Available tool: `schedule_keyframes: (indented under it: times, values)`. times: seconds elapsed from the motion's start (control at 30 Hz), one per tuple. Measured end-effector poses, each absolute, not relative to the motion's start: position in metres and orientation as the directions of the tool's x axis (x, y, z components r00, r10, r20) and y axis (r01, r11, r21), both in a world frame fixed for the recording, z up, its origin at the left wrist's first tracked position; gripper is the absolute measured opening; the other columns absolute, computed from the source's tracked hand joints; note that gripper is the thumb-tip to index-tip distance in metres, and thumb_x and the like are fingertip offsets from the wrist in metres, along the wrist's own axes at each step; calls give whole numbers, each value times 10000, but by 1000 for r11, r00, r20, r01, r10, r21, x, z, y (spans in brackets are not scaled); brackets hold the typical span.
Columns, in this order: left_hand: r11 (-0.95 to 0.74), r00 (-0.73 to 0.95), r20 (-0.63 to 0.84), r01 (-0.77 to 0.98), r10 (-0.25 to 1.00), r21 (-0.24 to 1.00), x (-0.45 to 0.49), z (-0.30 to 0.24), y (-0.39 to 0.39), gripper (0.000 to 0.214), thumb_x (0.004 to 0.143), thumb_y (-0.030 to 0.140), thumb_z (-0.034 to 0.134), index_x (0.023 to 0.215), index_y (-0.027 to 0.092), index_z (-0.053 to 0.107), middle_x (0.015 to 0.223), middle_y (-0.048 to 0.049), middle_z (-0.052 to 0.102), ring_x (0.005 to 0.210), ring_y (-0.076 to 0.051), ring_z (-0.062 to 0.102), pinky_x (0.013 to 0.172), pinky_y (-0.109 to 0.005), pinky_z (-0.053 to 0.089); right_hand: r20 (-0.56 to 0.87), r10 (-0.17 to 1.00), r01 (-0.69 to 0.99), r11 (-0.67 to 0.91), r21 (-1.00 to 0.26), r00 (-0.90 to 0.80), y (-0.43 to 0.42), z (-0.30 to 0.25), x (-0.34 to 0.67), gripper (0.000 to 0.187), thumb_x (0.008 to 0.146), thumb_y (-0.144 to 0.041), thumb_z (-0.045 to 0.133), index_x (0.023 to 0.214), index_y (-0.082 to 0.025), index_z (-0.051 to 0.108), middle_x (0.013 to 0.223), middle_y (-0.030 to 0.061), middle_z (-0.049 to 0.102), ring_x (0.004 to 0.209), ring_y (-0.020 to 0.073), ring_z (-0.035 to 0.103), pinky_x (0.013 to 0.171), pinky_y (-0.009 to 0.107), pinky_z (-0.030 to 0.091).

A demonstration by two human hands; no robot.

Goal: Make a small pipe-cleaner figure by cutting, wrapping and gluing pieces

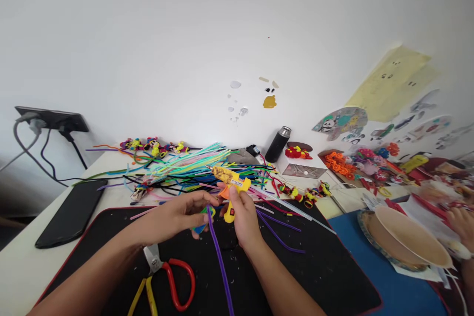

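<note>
A purple pipe cleaner [220,262] hangs down toward me from the fingers of my left hand [176,216], which are closed on its upper end. A small green and blue piece [200,228], partly covered by those fingers, is in the same hand; its kind is unclear. My right hand [247,219] is wrapped round a yellow hot glue gun [237,185], its brown-stained nozzle end pointing up and left. Both hands are close together above a black mat [296,276]. Red-handled scissors [193,284] lie below my left forearm, beside a tool with yellow handles [150,294].
Piles of coloured pipe cleaners [185,165] lie behind the hands. A black phone [70,215] is at left, near a power strip [52,118]. A black flask [277,144], a white box [301,167] and small dolls [296,191] stand farther back. At right, a bowl [411,237] and another person's hand [461,224].
</note>
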State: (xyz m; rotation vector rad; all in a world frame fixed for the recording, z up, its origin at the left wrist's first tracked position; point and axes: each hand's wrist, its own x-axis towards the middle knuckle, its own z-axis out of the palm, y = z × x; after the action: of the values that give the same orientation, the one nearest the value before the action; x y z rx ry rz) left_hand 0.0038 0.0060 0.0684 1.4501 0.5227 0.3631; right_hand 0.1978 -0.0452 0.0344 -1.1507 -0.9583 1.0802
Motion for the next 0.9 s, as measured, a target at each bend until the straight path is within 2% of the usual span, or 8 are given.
schedule_keyframes:
  times: [0.17,0.37,0.53,0.63,0.67,0.73,0.8,0.9]
  values:
    - [102,874,-118,79,471,992,10,59,2,464,954,479,749,1327,252,591,973,7,567,874,-173,563,728,-301,562,39,973,-99,63,-993,229,-46,33,197,720,869,-834,646,1049,-167,848,675,36,677,592,191,571,567,297,448]
    - [69,891,-88,64,446,996,19,55,-2,545,929,617,735,1282,214,634,1036,-20,624,851,-164,566,728,-282,503,90,968,-71,109,-991,234,-46,30,191,687,883,-836,628,956,-190,850,902,106,783,901,290,721,850,395,555]
    - [104,864,-67,17,498,994,27,48,-5,487,906,636,754,1131,205,720,1054,-43,708,1022,-220,646,994,-364,493,101,974,-71,117,-991,201,-48,34,185,688,884,-838,624,949,-190,844,1036,133,810,1085,341,736,1017,457,527]
    - [85,845,-54,11,532,996,33,46,-7,454,909,637,743,1030,199,741,968,-40,732,1021,-238,669,1038,-388,490,119,975,-74,135,-988,187,-49,36,181,678,880,-833,634,908,-185,832,1068,133,807,1113,340,730,1027,441,525]
    - [70,834,-52,16,549,997,34,46,-8,455,901,642,746,987,196,738,908,-30,725,966,-229,673,995,-371,510,121,975,-70,136,-988,188,-49,35,181,682,879,-835,633,903,-181,827,1069,132,804,1103,337,730,1014,431,529]
    - [73,812,-87,55,578,996,35,45,-9,482,880,668,748,902,189,699,765,4,672,746,-178,633,784,-304,541,115,974,-50,127,-991,195,-50,33,181,706,879,-848,615,909,-171,815,1033,129,799,1037,321,731,954,412,544]
    - [107,797,-161,120,582,987,34,44,-10,524,861,709,736,872,193,643,648,48,587,538,-123,498,540,-242,440,94,974,-25,101,-995,206,-50,30,181,740,875,-871,588,892,-162,797,935,114,784,915,293,718,855,388,554]
    - [129,792,-212,169,572,977,33,45,-8,558,857,743,707,901,194,616,564,87,494,455,-96,368,440,-221,284,88,971,-14,93,-996,224,-49,26,183,743,873,-880,574,866,-164,773,830,80,740,803,253,663,745,351,539]
